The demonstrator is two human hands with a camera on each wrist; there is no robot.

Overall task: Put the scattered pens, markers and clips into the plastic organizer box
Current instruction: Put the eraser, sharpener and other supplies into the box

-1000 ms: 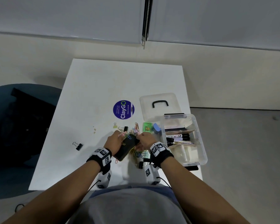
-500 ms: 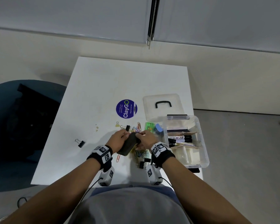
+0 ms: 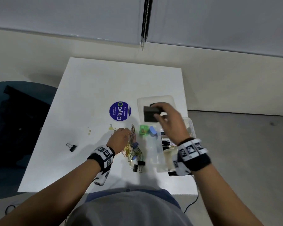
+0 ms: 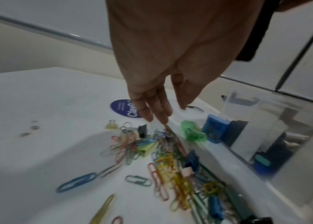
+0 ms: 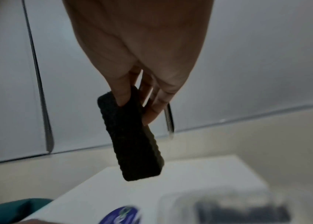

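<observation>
My right hand (image 3: 160, 117) pinches a black felt eraser block (image 3: 151, 115) by one end and holds it in the air above the clear lid (image 3: 155, 99). The right wrist view shows the eraser block (image 5: 130, 139) hanging from the thumb and fingers of my right hand (image 5: 134, 104). My left hand (image 3: 123, 134) reaches down with straight fingers onto the pile of coloured paper clips (image 3: 134, 151); its fingertips (image 4: 159, 117) touch the clip pile (image 4: 163, 153). The clear organizer box (image 3: 160, 162) stands to the right with markers (image 3: 167, 143) inside.
A black binder clip (image 3: 71, 147) lies alone at the left. Two black binder clips (image 3: 138, 165) sit at the pile's near end. A green holder (image 3: 144, 129) and a blue one (image 3: 153, 131) stand beside the box. A round purple sticker (image 3: 120, 111) lies mid-table.
Both hands held the eraser block over the clip pile before. My right hand has lifted it up and right over the lid; my left hand let go and dropped onto the clips.
</observation>
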